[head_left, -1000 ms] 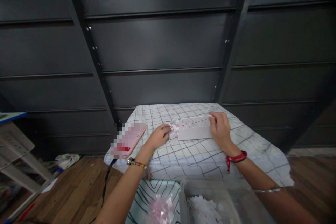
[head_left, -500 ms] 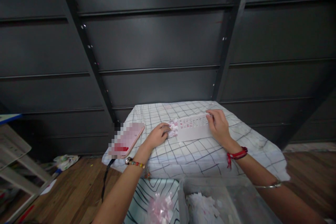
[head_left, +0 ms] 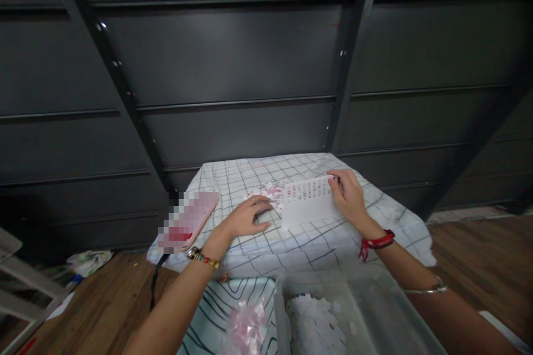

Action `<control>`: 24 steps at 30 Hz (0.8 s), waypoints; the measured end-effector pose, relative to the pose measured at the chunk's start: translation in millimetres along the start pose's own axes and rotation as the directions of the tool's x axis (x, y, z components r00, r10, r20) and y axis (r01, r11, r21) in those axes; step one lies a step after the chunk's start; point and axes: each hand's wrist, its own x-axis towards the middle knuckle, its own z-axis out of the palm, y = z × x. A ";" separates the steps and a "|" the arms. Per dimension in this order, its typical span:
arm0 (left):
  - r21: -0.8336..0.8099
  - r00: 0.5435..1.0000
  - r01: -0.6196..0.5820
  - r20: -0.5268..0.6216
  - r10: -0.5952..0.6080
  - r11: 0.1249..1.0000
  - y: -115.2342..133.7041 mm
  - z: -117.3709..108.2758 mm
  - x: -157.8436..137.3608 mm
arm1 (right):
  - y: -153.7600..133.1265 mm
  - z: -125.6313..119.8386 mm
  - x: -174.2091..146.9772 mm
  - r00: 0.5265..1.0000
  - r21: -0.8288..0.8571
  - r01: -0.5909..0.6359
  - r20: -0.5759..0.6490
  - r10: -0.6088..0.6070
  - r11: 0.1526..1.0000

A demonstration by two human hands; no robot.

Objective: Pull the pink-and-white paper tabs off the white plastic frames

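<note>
A white slotted panel (head_left: 310,208), with a row of openings along its upper part, stands tilted on the checked cloth. My right hand (head_left: 348,197) grips its upper right end between thumb and fingers. My left hand (head_left: 249,216) rests beside the panel's left end, fingers spread and thumb apart, holding nothing. Its fingertips are at the near edge of a heap of small pink-and-white pieces (head_left: 270,193). Part of that heap lies behind the panel and shows through its slots. The pieces are too small to name.
A pink-cased phone (head_left: 194,222), partly pixelated, lies left on the cloth-covered table (head_left: 258,252). Nearer me are a patterned tray (head_left: 208,310) with clear pink packets (head_left: 245,324) and a translucent bin (head_left: 366,294) of white pieces (head_left: 314,324). A dark panelled wall (head_left: 233,61) stands behind.
My left hand has drawn back a little from the pieces and its fingers have spread. More of the heap now shows. My right hand keeps its hold on the panel. The view has shifted slightly.
</note>
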 end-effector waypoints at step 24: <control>0.037 0.983 0.101 -0.159 -0.094 0.994 -14.0 4.4 2.3 | -6.7 4.3 7.2 0.991 -0.067 -0.025 -0.129 0.017 0.997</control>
